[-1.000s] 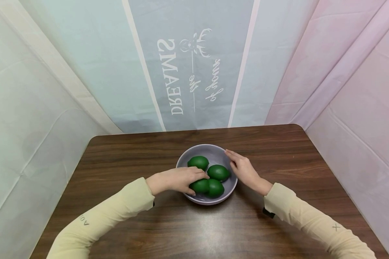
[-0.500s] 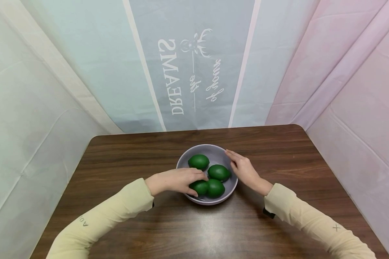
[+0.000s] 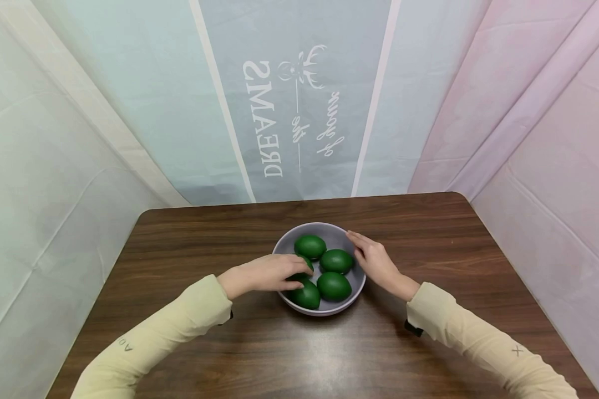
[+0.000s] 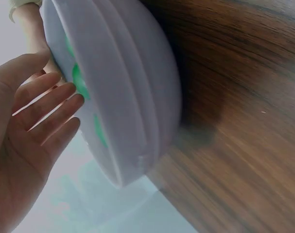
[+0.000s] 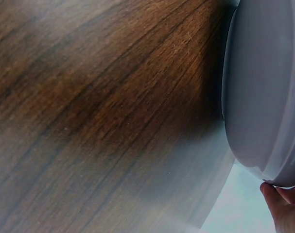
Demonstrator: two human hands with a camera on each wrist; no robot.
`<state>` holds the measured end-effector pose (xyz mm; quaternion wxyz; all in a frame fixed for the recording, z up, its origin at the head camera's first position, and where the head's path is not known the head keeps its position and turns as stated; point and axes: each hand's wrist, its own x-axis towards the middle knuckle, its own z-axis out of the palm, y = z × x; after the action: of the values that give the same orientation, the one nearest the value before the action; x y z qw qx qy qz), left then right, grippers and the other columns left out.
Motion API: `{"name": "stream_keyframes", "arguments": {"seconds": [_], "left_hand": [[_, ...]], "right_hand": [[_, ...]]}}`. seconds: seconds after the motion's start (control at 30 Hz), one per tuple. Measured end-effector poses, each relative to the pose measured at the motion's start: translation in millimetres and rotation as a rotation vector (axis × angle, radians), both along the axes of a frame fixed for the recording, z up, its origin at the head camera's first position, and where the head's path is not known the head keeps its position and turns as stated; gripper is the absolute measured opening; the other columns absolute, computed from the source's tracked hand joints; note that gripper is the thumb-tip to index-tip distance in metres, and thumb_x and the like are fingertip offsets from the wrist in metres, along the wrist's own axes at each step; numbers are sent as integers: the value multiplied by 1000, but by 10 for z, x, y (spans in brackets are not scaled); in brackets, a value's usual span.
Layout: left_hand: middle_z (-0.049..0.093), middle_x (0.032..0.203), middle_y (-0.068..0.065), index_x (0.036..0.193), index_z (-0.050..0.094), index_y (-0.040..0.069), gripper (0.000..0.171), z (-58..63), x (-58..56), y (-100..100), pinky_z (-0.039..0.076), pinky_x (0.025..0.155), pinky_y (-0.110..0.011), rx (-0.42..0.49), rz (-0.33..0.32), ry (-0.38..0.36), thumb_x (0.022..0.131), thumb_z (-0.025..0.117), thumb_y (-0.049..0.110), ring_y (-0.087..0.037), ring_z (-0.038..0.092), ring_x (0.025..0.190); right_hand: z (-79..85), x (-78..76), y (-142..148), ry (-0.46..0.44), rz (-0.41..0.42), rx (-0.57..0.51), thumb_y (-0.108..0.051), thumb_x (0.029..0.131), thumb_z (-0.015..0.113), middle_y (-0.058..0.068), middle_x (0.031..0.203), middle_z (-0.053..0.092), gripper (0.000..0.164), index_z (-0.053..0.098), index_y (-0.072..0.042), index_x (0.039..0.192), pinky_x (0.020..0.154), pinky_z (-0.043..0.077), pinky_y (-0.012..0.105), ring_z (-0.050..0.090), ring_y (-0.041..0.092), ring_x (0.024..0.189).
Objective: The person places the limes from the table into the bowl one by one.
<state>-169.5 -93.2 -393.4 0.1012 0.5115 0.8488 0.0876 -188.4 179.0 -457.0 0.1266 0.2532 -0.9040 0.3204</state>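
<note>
Several dark green limes [image 3: 334, 286] lie in a round grey bowl [image 3: 356, 291] on the table in the head view. My left hand [image 3: 272, 271] is over the bowl's left side, fingers loosely bent above a partly covered lime [image 3: 303, 266]. Its thumb overlaps another lime [image 3: 304, 295] at the front left. The left wrist view shows the left hand [image 4: 21, 126] with fingers apart beside the bowl's rim and nothing in the palm. My right hand [image 3: 377, 265] rests its straight fingers along the bowl's right rim. In the right wrist view, fingertips [image 5: 267, 188] meet the bowl's edge.
The bowl stands on a dark wood-grain table [image 3: 219, 233]. Behind it hangs a pale blue-grey cloth [image 3: 299, 183] with mirrored white lettering. Light cloth walls [image 3: 40, 183] close in the left and right sides.
My left hand has drawn back slightly to the left. The limes have shifted apart, and one more now shows at the left under the fingers. The right hand stays in place.
</note>
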Motion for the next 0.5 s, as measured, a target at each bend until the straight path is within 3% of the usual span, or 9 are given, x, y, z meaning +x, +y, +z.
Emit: {"name": "stream_keyframes", "arguments": {"seconds": [0.23, 0.5], "left_hand": [[59, 109, 0, 111, 60, 8, 24, -105, -85, -183, 44, 90, -27, 169, 58, 64, 90, 57, 20, -12, 53, 105], [60, 109, -3, 113, 60, 6, 26, -201, -176, -398, 46, 87, -31, 309, 239, 73, 89, 57, 16, -16, 54, 104]], "right_hand": [[-12, -13, 7, 13, -7, -11, 6, 84, 54, 20, 123, 55, 39, 55, 4, 123, 80, 49, 44, 55, 32, 109], [14, -20, 17, -48, -27, -35, -3, 89, 53, 17, 108, 59, 28, 57, 4, 117, 76, 51, 40, 59, 27, 96]]}}
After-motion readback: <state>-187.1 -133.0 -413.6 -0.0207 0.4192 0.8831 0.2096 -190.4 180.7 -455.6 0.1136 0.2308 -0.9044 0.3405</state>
